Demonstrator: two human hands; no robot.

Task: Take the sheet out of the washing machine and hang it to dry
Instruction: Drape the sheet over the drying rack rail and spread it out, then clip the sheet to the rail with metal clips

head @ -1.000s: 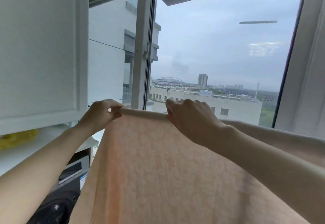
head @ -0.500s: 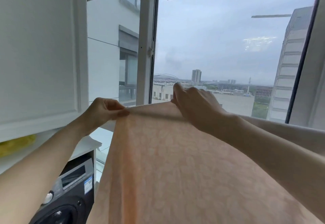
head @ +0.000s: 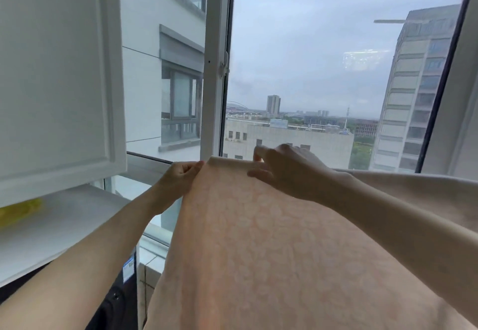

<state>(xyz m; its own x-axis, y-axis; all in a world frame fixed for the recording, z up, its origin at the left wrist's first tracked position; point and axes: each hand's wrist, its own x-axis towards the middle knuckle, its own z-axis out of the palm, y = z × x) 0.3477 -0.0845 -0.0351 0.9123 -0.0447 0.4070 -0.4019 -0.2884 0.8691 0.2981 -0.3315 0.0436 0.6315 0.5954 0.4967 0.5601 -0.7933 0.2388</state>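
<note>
A pale peach sheet [head: 271, 247] with a faint leaf pattern hangs in front of me, its top fold level with my hands, before the window. My left hand [head: 178, 178] pinches the sheet's left edge just below the top fold. My right hand [head: 287, 171] lies on the top fold a little to the right, thumb under and fingers curled over the cloth. Whatever carries the sheet is hidden under the fold. The dark washing machine [head: 116, 301] shows at the lower left, mostly behind my left arm.
A white cabinet door [head: 57, 76] and a white shelf [head: 64, 226] with something yellow [head: 18, 212] stand at the left. A white window post [head: 214, 65] rises straight ahead, with glass and buildings beyond. A tiled ledge [head: 148, 267] runs under the window.
The view has tilted up and to the right. Both hands have slid along the top fold, the right one loosening its fingers. The washing machine has slipped mostly out of sight.
</note>
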